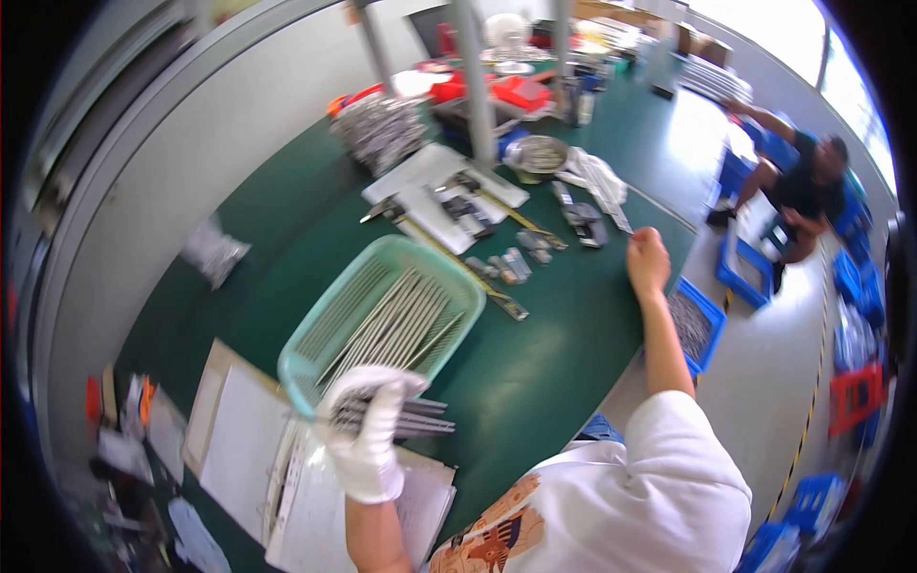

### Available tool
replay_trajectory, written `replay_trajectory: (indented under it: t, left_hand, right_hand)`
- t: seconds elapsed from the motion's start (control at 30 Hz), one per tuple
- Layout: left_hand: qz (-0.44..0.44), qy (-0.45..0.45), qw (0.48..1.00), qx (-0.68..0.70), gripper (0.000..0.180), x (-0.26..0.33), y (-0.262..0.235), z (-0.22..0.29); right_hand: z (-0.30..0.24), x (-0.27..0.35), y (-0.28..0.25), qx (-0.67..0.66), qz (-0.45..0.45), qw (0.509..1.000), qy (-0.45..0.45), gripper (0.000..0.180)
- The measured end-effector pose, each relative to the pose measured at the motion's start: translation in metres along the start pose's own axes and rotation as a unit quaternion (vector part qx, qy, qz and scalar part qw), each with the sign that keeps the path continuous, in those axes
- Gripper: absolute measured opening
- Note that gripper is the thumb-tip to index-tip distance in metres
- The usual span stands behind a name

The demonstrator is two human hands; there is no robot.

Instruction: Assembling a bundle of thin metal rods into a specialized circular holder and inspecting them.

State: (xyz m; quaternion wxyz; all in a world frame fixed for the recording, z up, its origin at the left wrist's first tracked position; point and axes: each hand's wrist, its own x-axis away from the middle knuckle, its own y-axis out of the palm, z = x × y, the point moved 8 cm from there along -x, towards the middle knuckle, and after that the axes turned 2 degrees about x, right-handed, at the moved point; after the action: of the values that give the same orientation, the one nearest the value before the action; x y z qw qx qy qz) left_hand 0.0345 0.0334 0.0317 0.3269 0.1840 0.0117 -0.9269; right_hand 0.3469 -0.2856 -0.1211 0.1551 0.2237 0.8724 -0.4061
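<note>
My left hand [368, 435], in a white glove, is closed around a bundle of grey metal bars [425, 420] whose ends stick out to its right. It is at the near end of a pale green plastic basket [302, 349]. Long thin metal rods [406, 310] lie side by side in that basket. My right hand [649, 260] is bare, with its fingers curled, by the table's right edge. Whatever it may hold is hidden. A white glove or cloth [597, 179] lies just beyond it, its tip close to the fingers.
Calipers [482, 201], small metal cylinders [509, 265] and a bowl of parts [537, 155] are on the green table [516, 372]. An open binder [244, 449] lies near left. Posts [475, 86] rise behind. Right of the table are a blue crate [695, 325] and a seated person [812, 191].
</note>
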Motion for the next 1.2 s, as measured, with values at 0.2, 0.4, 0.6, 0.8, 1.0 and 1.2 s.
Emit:
replay_trajectory:
  t: [0.2,0.4,0.6,0.8,1.0,1.2]
  left_hand:
    - [-0.065,-0.037,0.993,0.094,0.008,-0.002,0.008,-0.002]
    - [-0.08,-0.074,0.991,0.082,0.011,0.003,0.006,-0.017]
    - [-0.078,-0.098,0.988,0.09,0.01,0.006,0.012,-0.012]
    - [-0.067,-0.097,0.987,0.114,0.012,0.005,0.013,-0.014]
    - [-0.065,-0.091,0.989,0.094,0.013,0.004,0.011,-0.014]
    - [-0.068,-0.081,0.991,0.087,0.013,0.003,0.011,-0.01]
  right_hand:
    - [-0.07,0.021,-0.002,-0.396,-0.246,0.884,0.034,0.019]
    - [-0.225,0.082,-0.046,-0.499,-0.411,0.737,-0.197,0.022]
    - [-0.329,0.128,-0.132,-0.485,-0.353,0.613,-0.515,0.018]
    - [-0.352,0.148,-0.136,-0.512,-0.434,0.575,-0.468,0.018]
    - [-0.358,0.154,-0.143,-0.487,-0.421,0.551,-0.53,0.013]
    - [-0.364,0.155,-0.143,-0.456,-0.395,0.562,-0.567,0.009]
